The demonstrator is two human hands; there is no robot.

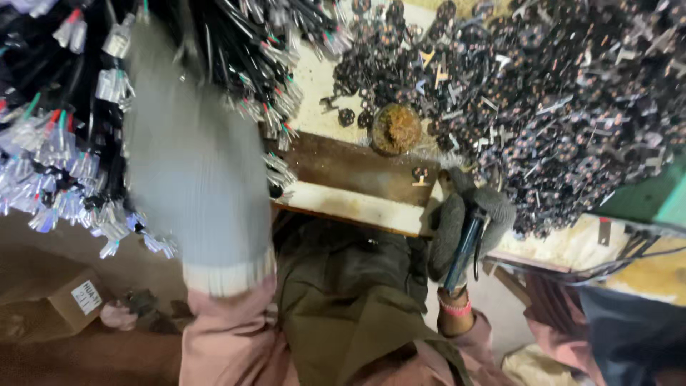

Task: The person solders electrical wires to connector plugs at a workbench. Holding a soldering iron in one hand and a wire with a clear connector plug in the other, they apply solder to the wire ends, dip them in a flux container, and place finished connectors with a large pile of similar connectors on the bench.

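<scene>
Wire bundles (64, 136) are reached by gloved left hand (193, 164), fingers hidden; right hand (468, 221) clenches blue-handled tool (463, 250), best kept steady.

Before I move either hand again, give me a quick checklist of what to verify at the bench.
1. Right hand grips the blue-handled tool: ok.
2. Left hand sharp enough to see what it touches: not ok, blurred, raised by the wire bundles.
3. Small black part lies on the metal block: ok.
4. Tool tip visible: cannot tell, hidden.
5. Pile of black parts off the block: ok.
</scene>
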